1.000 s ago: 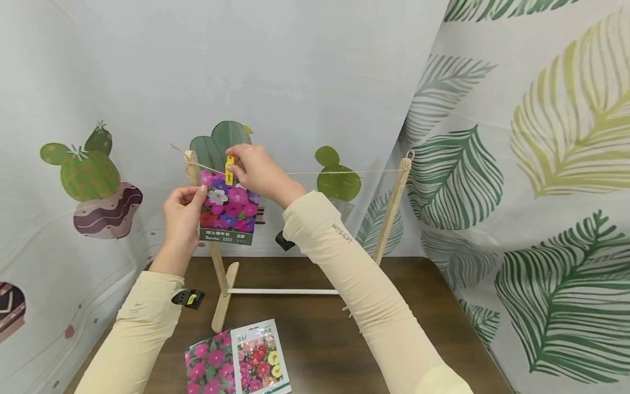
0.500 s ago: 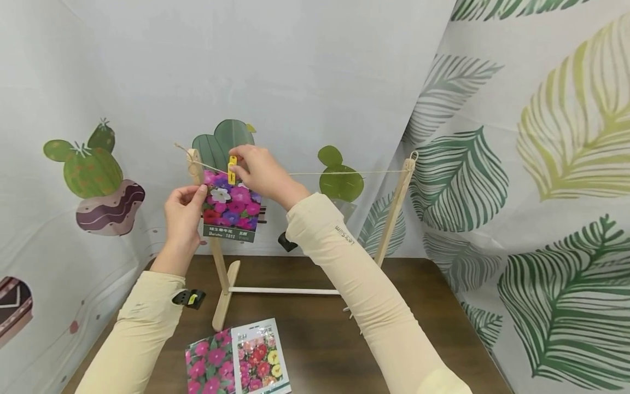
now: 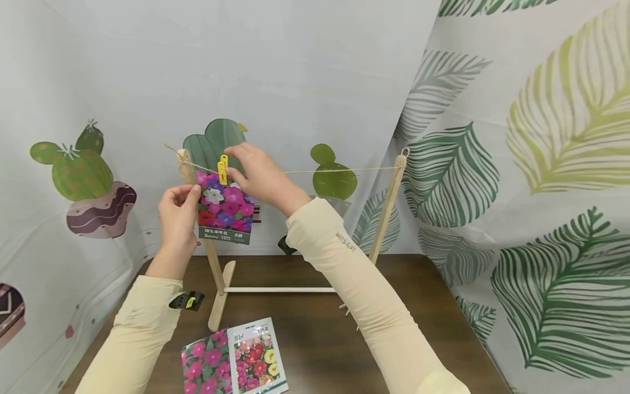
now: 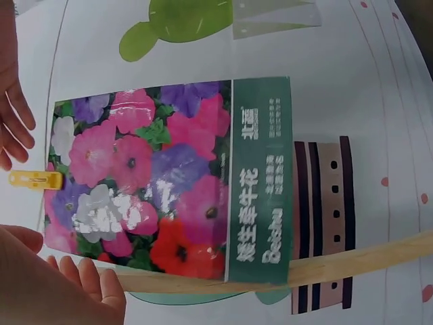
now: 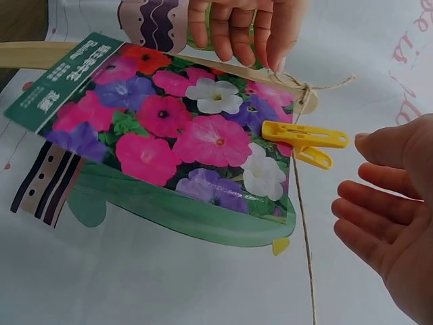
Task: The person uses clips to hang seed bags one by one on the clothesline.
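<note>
A flower seed packet (image 3: 226, 208) with pink, purple and white blooms hangs against the twine, its dark green label at the bottom. Over its top edge and the string sits a yellow clothespin (image 5: 304, 139), standing without a hand on it. My right hand (image 3: 261, 172) is just beside the clothespin; a small gap shows between thumb and clip in the right wrist view, and the fingers are loosely bent. By the packet's upper left corner is my left hand (image 3: 179, 219), thumb and fingertips at its edge. In the left wrist view its fingers look spread, with no pinch visible.
A wooden stand holds the twine (image 3: 320, 171) between a left post (image 3: 214, 265) and a right post (image 3: 389, 213); a white rod (image 3: 280, 290) joins them low down. Two more seed packets, one pink (image 3: 206, 361) and one white-bordered (image 3: 258, 355), lie on the brown table (image 3: 315, 339).
My right fingers have come off the yellow clothespin, which stays on the packet and twine. My left thumb has eased back to the packet's edge. The head view has shifted slightly.
</note>
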Demonstrator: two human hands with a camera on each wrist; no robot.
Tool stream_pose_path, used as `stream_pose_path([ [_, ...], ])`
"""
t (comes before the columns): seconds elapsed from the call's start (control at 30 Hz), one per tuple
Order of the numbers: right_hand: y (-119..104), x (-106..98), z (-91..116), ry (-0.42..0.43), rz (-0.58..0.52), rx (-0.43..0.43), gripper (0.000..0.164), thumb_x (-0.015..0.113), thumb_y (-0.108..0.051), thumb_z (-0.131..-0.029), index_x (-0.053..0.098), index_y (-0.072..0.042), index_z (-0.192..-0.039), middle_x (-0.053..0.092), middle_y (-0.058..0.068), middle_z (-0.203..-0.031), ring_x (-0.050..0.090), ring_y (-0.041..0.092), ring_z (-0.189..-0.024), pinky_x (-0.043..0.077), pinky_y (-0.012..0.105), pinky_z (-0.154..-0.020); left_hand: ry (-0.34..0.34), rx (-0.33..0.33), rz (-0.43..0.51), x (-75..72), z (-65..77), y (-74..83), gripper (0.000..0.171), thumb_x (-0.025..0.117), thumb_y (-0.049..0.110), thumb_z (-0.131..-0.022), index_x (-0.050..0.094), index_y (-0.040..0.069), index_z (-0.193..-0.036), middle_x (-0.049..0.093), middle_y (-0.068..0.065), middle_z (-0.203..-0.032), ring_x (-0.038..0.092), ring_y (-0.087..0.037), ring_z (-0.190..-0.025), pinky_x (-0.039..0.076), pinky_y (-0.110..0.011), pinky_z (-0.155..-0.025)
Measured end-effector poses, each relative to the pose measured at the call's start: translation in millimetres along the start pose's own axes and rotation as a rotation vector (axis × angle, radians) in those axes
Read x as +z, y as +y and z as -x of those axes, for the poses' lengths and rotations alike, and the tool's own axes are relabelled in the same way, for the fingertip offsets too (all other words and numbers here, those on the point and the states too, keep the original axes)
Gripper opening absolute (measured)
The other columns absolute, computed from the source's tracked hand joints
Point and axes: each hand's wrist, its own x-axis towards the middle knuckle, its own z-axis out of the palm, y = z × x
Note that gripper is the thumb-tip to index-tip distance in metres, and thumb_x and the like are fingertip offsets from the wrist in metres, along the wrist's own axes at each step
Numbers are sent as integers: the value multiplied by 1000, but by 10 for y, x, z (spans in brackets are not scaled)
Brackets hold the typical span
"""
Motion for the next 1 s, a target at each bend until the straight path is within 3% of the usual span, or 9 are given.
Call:
stream_pose_path([
  [0.23, 50, -12, 200, 134, -24, -80, 38, 52, -20, -100, 50, 0, -133, 53, 10, -132, 44, 20, -129, 27, 18, -108, 16, 149, 37, -31, 114, 36, 9, 64, 14, -92, 56, 14, -96, 50, 0, -92, 44, -10, -83, 37, -18, -64],
  [0.37, 92, -27, 323, 199, -35, -110, 35, 53, -18, -99, 52, 0, -130, 55, 11, -129, 45, 21, -127, 29, 18, -107, 4, 225, 39, -52, 177, 59, 10, 63, 12, -93, 56, 12, -100, 50, 1, -95, 45, -10, -88, 38, -20, -70],
  [0.6, 175, -12, 504, 296, -28, -175, 31, 55, -15, -98, 57, 0, -125, 58, 11, -123, 50, 22, -120, 32, 18, -104, 11, 349, -52, -66, 288, 82, 11, 60, 12, -94, 55, 10, -104, 51, 3, -94, 47, -9, -89, 34, -23, -77],
  [1.0, 235, -4, 783, 392, -13, -222, 29, 56, -15, -98, 59, 0, -123, 60, 11, -119, 52, 23, -117, 35, 23, -104, 4, 482, -151, -132, 550, 106, 17, 60, 10, -94, 54, 3, -108, 51, 4, -97, 48, -8, -93, 35, -25, -84],
])
